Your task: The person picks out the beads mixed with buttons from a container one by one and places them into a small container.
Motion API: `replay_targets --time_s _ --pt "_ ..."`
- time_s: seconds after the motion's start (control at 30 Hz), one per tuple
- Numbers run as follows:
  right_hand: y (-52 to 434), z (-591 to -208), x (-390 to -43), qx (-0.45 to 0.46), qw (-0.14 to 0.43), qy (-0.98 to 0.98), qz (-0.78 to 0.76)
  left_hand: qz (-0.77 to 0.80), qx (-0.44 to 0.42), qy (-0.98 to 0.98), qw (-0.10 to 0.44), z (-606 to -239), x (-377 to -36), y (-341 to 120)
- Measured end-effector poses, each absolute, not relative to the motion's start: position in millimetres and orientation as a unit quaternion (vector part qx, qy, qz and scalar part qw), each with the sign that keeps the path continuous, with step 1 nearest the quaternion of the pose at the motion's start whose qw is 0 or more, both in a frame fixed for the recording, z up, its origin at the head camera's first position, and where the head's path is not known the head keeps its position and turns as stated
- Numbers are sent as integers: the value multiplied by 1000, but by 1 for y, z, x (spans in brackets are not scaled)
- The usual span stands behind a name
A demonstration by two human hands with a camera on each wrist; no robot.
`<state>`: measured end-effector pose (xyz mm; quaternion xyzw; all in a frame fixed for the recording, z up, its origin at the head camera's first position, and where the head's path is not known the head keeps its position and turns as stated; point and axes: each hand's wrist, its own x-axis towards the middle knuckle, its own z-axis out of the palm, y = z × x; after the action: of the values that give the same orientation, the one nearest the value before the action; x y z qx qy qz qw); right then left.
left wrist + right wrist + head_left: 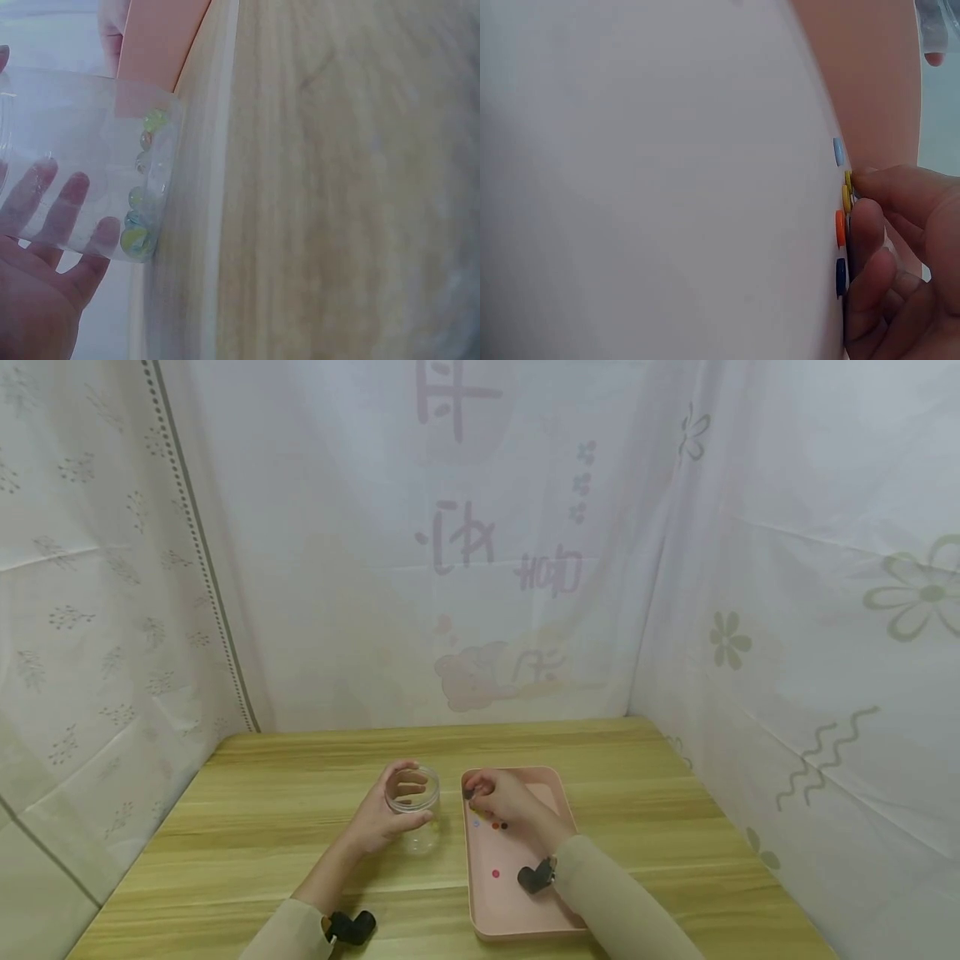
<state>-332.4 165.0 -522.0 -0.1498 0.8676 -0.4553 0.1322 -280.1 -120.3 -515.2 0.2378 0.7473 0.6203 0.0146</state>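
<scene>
My left hand (pixel 382 817) grips a clear jar (pixel 422 835) round its side, thumb in front and fingers behind. The jar stands upright and uncapped on the table. Several glass marbles (pixel 135 240) lie on its bottom in the left wrist view. My right hand (pixel 510 797) reaches into the far left corner of a pink tray (pixel 491 914). Its thumb and finger pinch at a small yellow button (pixel 848 180) by the tray wall. A light blue button (pixel 838 151), an orange button (pixel 840 228) and a dark blue button (pixel 841 277) lie close by.
A red button (pixel 496 874) lies nearer the tray's middle. A dark piece (pixel 469 793) sits by the tray's left wall. The wooden table (pixel 300 777) is enclosed by white patterned curtains (pixel 337 568) at the back and both sides. The jar stands left of the tray.
</scene>
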Motion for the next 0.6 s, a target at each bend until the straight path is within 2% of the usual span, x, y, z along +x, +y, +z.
replay_targets --time_s 0.6 --pt "165 -523 -334 -150 130 877 -438 612 238 754 12 -514 -280 -120"
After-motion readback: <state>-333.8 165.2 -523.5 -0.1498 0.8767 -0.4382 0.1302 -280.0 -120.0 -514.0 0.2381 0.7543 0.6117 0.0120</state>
